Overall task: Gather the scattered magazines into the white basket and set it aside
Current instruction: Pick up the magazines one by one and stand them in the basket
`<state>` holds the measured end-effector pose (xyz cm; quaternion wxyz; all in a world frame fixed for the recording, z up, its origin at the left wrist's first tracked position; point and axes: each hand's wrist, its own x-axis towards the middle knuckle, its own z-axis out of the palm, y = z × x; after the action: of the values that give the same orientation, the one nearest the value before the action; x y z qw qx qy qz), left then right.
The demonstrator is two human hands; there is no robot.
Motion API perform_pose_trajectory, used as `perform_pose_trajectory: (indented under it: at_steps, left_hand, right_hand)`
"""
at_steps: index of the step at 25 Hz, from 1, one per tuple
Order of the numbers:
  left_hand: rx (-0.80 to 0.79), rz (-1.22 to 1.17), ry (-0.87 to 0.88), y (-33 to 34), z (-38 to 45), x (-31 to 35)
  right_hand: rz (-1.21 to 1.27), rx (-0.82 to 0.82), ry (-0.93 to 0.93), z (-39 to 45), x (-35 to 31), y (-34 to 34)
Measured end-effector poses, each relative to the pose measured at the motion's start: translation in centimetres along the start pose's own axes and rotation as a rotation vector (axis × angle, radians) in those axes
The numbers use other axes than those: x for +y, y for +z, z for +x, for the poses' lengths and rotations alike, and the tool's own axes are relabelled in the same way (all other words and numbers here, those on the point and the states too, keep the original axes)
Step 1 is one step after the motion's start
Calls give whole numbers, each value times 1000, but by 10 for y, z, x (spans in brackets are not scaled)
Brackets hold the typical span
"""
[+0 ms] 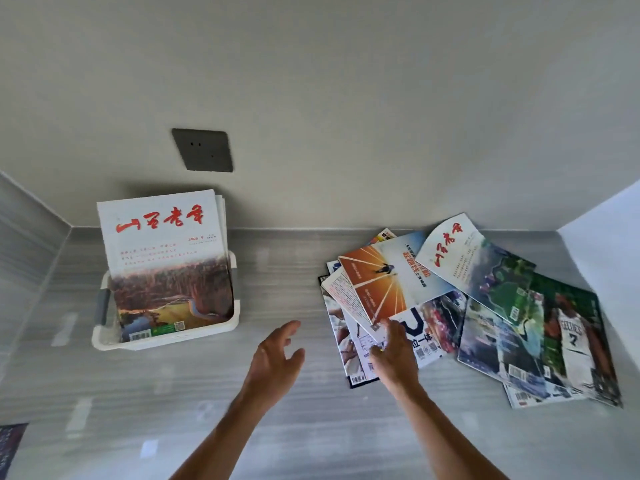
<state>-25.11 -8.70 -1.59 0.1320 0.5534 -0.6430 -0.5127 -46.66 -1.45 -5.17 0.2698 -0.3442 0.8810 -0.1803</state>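
Magazines (460, 306) at 3 o'clock on the worktop (277, 278) could slide apart as the right hand (393, 351) pinches the orange one (377, 282), left hand (275, 358) spread empty, basket (166, 337) at 9 o'clock.

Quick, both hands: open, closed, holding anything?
Left hand: open, holding nothing.
Right hand: pinching the orange magazine at its near edge.
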Motion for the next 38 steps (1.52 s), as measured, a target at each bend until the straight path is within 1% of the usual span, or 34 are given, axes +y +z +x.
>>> perform_pose_trajectory:
  at_steps: [2, 4, 6, 9, 13, 14, 18, 21, 23, 24, 25, 26, 28, 29, 30, 31, 33, 34, 36, 37, 38]
  left_hand:
    - [-22, 3, 8, 28, -1, 7]
    - [-8, -9, -7, 49, -1, 11]
    - [-3, 12, -22, 62, -4, 11]
    - [21, 60, -52, 73, -3, 13]
    - [23, 82, -57, 88, 1, 23]
    - [21, 86, -51, 93, 2, 25]
    - [51, 88, -53, 102, 1, 26]
    - [75, 91, -43, 106, 2, 27]
    - [104, 141, 9, 111, 6, 29]
    - [103, 210, 58, 115, 8, 27]
    - [70, 320, 104, 120, 10, 23]
    - [7, 453, 121, 124, 9, 17]
    - [-140, 675, 71, 132, 4, 1]
    - [-191, 741, 45, 135, -3, -9]
    - [-216, 789, 31, 139, -11, -18]
    - [-225, 841, 26, 142, -18, -27]
    - [-214, 935, 13, 147, -31, -39]
    - [-206, 972, 21, 148, -36, -42]
    - [-243, 1060, 63, 150, -42, -41]
    - [-265, 1097, 89, 148, -43, -37]
    - [-247, 1113, 104, 144, -44, -32]
  right_hand:
    - [-140, -19, -23, 25, 20, -18]
    - [-252, -95, -16, 45, 34, -23]
    - [-359, -169, -54, 49, 52, -17]
    - [-498, -172, -130, 37, 73, -2]
    - [-506, -50, -268, 53, 71, -6]
    - [-514, -47, -302, 61, 70, -9]
    - [-569, -127, -354, 65, 74, -12]
    - [-538, -203, -403, 17, 77, 6]
    - [-419, -289, -534, -19, 80, 18]
    - [-297, -306, -587, -30, 83, 18]
    - [-152, -289, -577, -34, 86, 15]
    - [-24, -224, -506, -32, 89, 11]
    - [170, -49, -226, -19, 95, -5]
    - [253, -29, -91, -11, 98, -13]
    - [307, -63, -9, -6, 100, -18]
    - [323, -107, 20, -2, 101, -21]
    - [278, -153, 3, -3, 102, -19]
    - [269, -157, -6, -6, 103, -16]
    - [284, -148, 24, -11, 105, -11]
    - [330, -157, 70, -11, 105, -9]
    - [425, -182, 135, -13, 105, -8]
